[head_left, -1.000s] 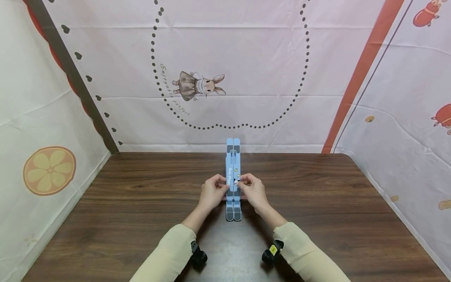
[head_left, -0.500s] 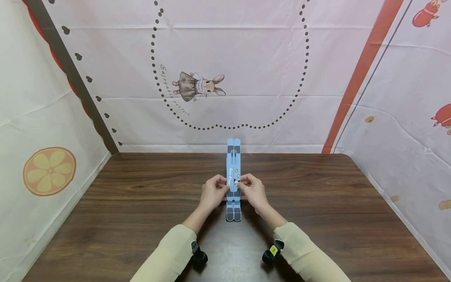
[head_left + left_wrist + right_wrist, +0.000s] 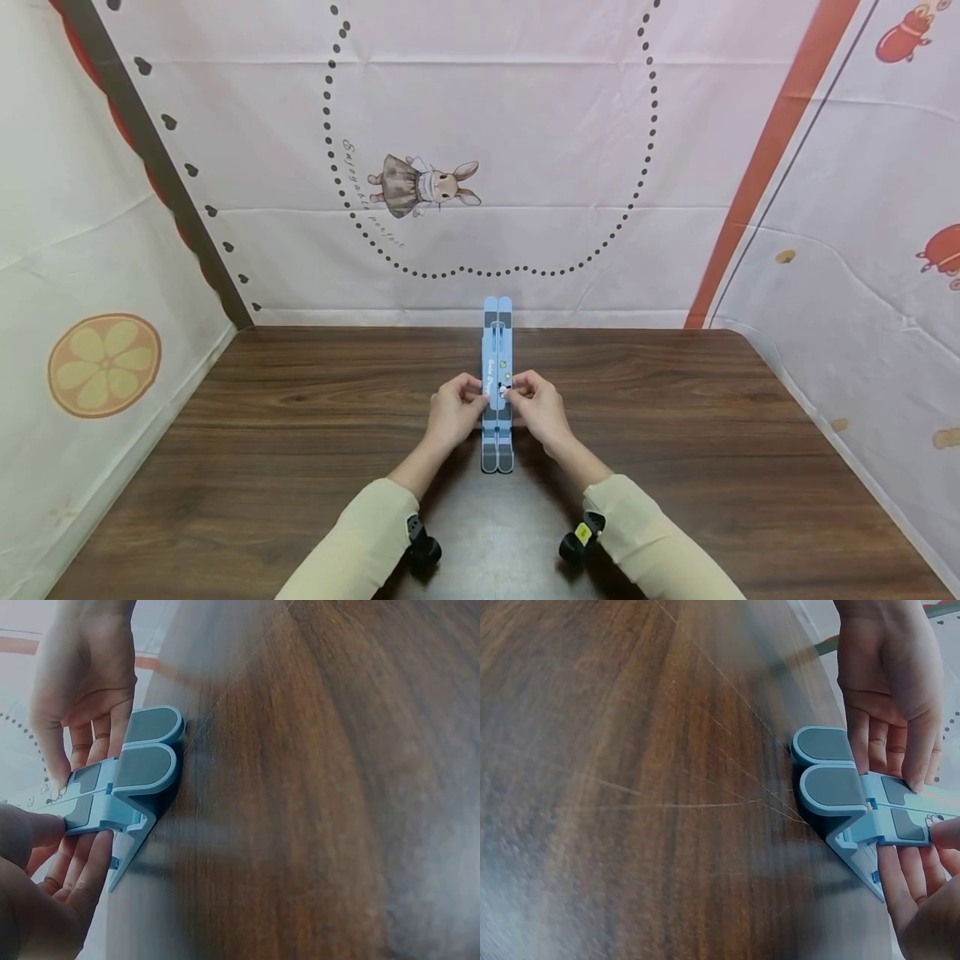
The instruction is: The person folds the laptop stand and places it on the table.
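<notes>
A light blue folding laptop stand [image 3: 491, 354], with dark grey pads and a small cartoon print, stands lengthwise at the middle of the table. Its two rails lie side by side. My left hand [image 3: 452, 412] grips its left side, thumb on top and fingers beneath. On the right side my right hand [image 3: 543, 413] grips it in the same way. In the left wrist view the rounded front lips [image 3: 147, 765] meet the tabletop, and the rails slope upward behind them. Part of the underside is hidden by the fingers [image 3: 911, 870] in the right wrist view.
The brown wooden table [image 3: 300, 392] ends at a printed cloth backdrop [image 3: 540, 142] behind the stand. More printed cloth hangs along the left and right sides. A black wrist camera [image 3: 424, 550] hangs below each sleeve.
</notes>
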The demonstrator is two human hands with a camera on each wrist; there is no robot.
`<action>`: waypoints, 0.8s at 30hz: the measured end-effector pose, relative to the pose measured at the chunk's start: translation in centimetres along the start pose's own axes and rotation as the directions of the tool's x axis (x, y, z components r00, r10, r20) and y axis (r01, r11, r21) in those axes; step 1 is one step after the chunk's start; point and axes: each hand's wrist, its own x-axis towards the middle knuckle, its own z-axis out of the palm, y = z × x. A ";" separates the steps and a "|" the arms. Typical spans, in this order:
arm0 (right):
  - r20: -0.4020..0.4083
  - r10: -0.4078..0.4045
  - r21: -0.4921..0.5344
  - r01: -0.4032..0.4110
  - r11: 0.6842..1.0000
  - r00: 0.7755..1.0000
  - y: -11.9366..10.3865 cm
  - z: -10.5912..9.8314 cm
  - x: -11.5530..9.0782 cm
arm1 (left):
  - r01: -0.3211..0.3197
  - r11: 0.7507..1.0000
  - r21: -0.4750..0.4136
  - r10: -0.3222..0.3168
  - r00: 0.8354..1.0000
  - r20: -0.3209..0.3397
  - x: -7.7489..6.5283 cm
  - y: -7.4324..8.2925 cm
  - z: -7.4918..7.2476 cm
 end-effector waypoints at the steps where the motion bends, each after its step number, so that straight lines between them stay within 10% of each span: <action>1: 0.005 0.000 0.001 0.000 1.000 1.000 0.0 0.0 0.0 | 0.000 1.000 0.003 0.000 1.000 0.003 0.0 0.0 0.0; 24: 0.026 -0.017 0.031 0.016 0.999 1.000 0.0 -0.2 0.2 | -0.079 0.981 0.178 0.077 0.997 0.014 -1.5 0.5 -1.2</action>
